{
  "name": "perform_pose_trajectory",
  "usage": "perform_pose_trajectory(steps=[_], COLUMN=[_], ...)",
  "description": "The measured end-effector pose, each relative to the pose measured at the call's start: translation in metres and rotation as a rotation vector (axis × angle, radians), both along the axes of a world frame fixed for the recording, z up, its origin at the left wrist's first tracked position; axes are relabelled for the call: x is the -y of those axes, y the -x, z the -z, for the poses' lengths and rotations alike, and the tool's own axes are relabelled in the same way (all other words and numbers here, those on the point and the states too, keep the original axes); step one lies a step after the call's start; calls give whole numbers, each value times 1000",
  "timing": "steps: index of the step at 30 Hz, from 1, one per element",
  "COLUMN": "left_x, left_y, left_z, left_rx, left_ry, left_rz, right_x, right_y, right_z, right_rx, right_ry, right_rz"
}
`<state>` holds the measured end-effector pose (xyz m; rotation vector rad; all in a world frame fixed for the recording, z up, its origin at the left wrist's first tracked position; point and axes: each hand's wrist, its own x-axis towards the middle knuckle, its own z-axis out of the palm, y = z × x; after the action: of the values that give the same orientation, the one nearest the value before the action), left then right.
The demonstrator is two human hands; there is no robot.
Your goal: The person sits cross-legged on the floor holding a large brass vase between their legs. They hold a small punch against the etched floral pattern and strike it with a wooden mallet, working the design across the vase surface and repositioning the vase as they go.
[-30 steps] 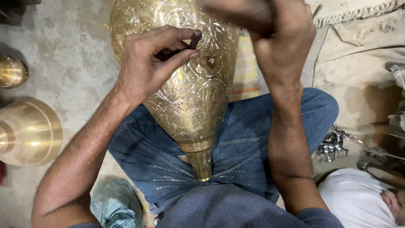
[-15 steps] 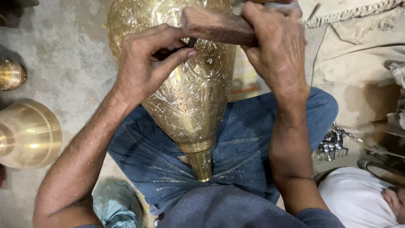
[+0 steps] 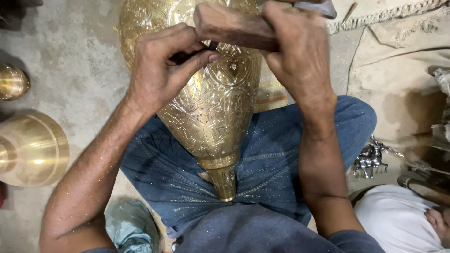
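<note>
Fingers (image 3: 187, 58) hiding a dark tool against engraved brass vase (image 3: 211, 112).

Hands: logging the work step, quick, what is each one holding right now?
Left hand: closed on a thin tool set against the brass vase.
Right hand: closed on a wooden block.

Large engraved brass vase (image 3: 211, 107), teardrop-shaped, gleaming gold with dense chased floral ornament, lying tilted across the lap, narrow neck pointing toward the body and wide belly away; dark slim punch tool (image 3: 190, 54) set against its upper surface, brown wooden mallet block (image 3: 232, 28) just above.
</note>
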<state>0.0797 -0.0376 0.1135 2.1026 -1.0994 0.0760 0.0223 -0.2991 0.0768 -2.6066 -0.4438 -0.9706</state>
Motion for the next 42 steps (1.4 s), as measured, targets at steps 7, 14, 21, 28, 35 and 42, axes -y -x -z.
perform_pose_trajectory(steps=[7,14,21,28,35,42], left_x=[1,-1,-2,0,1,0], left_y=[3,0,-1,3,0,3], left_z=[-6,0,2,-2,-4,-7], left_rx=[-9,24,26,21,10,31], left_ry=[-26,38,-23,14,-25,10], left_rz=[-15,27,-17,-1,-22,22], right_x=[5,8,1,2,2,12], right_y=[-3,-2,3,-9,-5,-8], right_z=[3,11,15,17,20,22], right_rx=[-214,-188,3,-131,-53,229], right_ry=[-480,-390,-168,-710,-875,145], right_rz=[-87,-73,45,-57,-15,258])
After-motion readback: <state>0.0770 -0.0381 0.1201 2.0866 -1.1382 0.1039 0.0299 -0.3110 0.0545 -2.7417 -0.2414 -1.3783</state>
